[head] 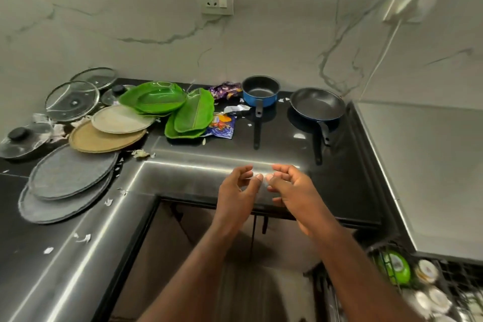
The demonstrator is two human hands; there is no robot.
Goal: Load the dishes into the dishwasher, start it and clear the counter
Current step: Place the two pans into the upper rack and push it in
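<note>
Frying pan (317, 107) sits by the worktop's (352, 178) back right corner, handle (324, 132) pointing at the front edge toward the right hand (290, 188), nearer than the left hand (236, 191); both hover loosely curled, empty.

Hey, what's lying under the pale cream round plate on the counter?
A larger tan round plate lies under the pale cream round plate, showing along its near side. Whatever sits beneath their overlap is covered.
</note>
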